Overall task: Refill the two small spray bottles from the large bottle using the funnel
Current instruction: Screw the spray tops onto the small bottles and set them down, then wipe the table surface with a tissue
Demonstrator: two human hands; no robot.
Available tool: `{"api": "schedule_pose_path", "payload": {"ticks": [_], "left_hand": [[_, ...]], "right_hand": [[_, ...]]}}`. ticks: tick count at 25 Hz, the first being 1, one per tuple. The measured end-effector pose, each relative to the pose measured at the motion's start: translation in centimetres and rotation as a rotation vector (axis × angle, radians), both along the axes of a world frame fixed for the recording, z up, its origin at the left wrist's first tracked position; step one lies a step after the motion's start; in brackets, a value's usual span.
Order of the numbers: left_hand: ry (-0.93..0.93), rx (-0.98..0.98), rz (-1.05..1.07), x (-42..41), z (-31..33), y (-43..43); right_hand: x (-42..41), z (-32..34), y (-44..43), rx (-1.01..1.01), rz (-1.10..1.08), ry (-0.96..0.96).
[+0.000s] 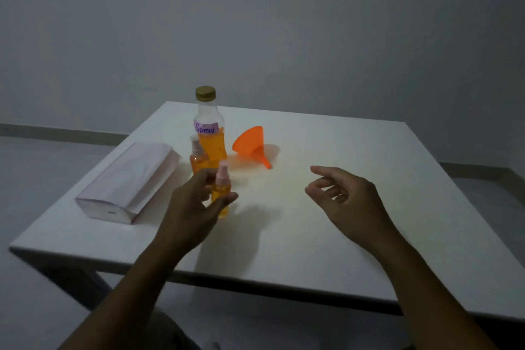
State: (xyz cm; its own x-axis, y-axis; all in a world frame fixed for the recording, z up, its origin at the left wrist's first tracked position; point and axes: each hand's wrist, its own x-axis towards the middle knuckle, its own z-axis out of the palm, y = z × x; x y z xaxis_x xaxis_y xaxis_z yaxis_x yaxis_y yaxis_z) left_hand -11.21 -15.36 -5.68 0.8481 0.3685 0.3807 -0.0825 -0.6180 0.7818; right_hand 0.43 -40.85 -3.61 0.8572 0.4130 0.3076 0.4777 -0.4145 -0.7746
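Head view, centre of the frame: left hand [196,202] cupped around the near spray bottle [222,193], thumb in front of its body and fingers curled behind, likely to steady or lift it for uncapping; whether the grip has fully closed cannot be told, though thumb and fingers appear to touch the plastic. Pink pump cap [223,169] on top, so filling not yet begun by the look of it. Bottle upright and standing on the white table [355,236].

Just above and left of it, second spray bottle [199,160], also upright and capped, close in front of the large bottle [209,133]. Gold lid [205,93] on, label reading "Spray", orange liquid reaching up to about the label. Kept together as a cluster, probably for short reaches between pours.

Right of the large bottle, orange funnel [252,145] on its side, spout pointing toward the lower right, untouched.

Right of centre: right hand [341,196] grasping nothing, fingers loosely curled, hovering above the table, seemingly ready to twist off the pump cap.

Left of the frame: pale wrapped packet [127,182] lying flat, well clear of the bottles.
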Motion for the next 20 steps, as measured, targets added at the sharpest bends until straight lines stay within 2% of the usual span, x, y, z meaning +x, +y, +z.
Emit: {"api": "schedule_pose_path", "payload": {"ticks": [5, 9, 12, 14, 17, 20], "left_hand": [[0.047, 0.046, 0.140, -0.6, -1.3, 4.7], [0.020, 0.057, 0.175, -0.4, -2.4, 5.5], [0.085, 0.035, 0.111, -1.0, -1.6, 5.3], [0.096, 0.194, 0.110, -2.7, -0.6, 6.3], [0.025, 0.514, 0.229, -5.5, 1.0, 9.0], [0.183, 0.528, 0.377, -6.4, 0.6, 10.8]], "right_hand": [[-0.9, -2.1, 1.4, -0.306, 0.076, -0.125], [-0.9, -2.4, 2.1, -0.369, 0.091, -0.171], [-0.9, -2.3, 2.4, -0.378, 0.089, -0.179], [-1.1, -2.4, 2.6, -0.391, 0.110, -0.174], [-1.3, -3.0, 3.1, -0.410, 0.160, -0.143], [-1.8, -3.9, 3.8, -0.475, 0.268, -0.085]]}}
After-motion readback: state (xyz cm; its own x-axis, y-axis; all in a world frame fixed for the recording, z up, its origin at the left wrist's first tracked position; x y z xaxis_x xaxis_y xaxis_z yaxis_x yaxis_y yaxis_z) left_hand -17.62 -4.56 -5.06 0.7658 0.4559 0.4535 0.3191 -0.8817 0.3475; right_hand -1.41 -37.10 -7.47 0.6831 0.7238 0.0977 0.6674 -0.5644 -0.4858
